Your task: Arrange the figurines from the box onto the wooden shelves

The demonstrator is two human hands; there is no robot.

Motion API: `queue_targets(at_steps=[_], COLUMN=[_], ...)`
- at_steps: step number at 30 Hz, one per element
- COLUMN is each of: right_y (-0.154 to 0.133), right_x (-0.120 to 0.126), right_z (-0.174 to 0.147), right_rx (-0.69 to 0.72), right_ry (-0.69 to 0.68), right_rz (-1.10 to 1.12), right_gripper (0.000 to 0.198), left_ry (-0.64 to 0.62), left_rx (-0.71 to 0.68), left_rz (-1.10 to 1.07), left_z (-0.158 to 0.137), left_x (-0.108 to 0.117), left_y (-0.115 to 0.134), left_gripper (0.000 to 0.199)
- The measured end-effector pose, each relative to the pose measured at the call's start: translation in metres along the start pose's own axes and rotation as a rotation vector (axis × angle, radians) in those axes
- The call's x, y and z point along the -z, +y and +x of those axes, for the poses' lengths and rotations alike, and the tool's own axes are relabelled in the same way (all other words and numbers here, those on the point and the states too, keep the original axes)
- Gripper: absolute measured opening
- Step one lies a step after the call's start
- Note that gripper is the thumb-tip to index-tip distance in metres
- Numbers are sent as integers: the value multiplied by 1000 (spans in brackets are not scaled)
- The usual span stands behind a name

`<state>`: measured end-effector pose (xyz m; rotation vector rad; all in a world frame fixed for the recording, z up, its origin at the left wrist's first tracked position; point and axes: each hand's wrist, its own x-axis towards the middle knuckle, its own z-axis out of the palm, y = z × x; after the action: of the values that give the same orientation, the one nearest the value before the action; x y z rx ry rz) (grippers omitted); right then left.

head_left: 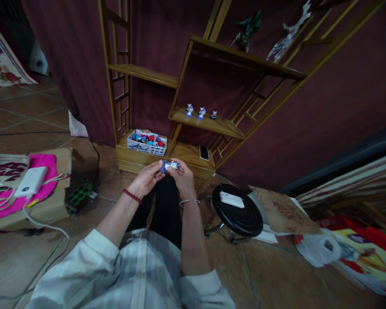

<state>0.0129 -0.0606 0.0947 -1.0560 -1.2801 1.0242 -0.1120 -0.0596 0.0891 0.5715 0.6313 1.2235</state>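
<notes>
A small blue and white figurine (171,165) lies sideways between my two hands, in front of the wooden shelf unit. My left hand (149,178) pinches its blue base end. The fingers of my right hand (182,176) close on its other end. Just beyond my hands, an open box (147,148) holds several small red, blue and dark pieces on the low shelf. Higher up, three figurines stand on the middle shelf (193,120): two blue and white ones (189,110) and a smaller dark one (214,115).
A phone (204,152) lies on the low shelf. To the right are a black round stool (249,214) with a white device (231,199), and bags (321,246). At left, a cardboard box (59,206) carries a white power bank (32,181); its cable trails over the floor.
</notes>
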Motion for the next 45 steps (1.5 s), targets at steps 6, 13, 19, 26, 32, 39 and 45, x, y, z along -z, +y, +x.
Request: queue_targets(at_steps=[6,13,19,26,32,39,45], right_y=[3,3,3,-3,-9,-10,-11], right_x=[-1,-1,1,3,3,2,2], right_z=[2,1,0,-2,-1,2,3], right_rx=[58,88,117,174,219,251,237], right_ry=[5,-7,-23,-50,-93,-124,-131], right_rz=[-85,-141,-214,-335,-398,-445,-498], right_gripper=[34,31,29,30,29,29,29], left_ry=[-5,15,11,1,9,36,48], left_rx=[3,24,34,60,77,121,120], left_rz=[-15,-17,-23,-37,-68,-95,-123], left_z=[0,-3,-4,-5,-4,-4,-3], left_x=[1,-2,-2,-2,0,0,1], left_y=[0,1,0,1,1,3,1], left_gripper=[11,9,9,12,14,17,16])
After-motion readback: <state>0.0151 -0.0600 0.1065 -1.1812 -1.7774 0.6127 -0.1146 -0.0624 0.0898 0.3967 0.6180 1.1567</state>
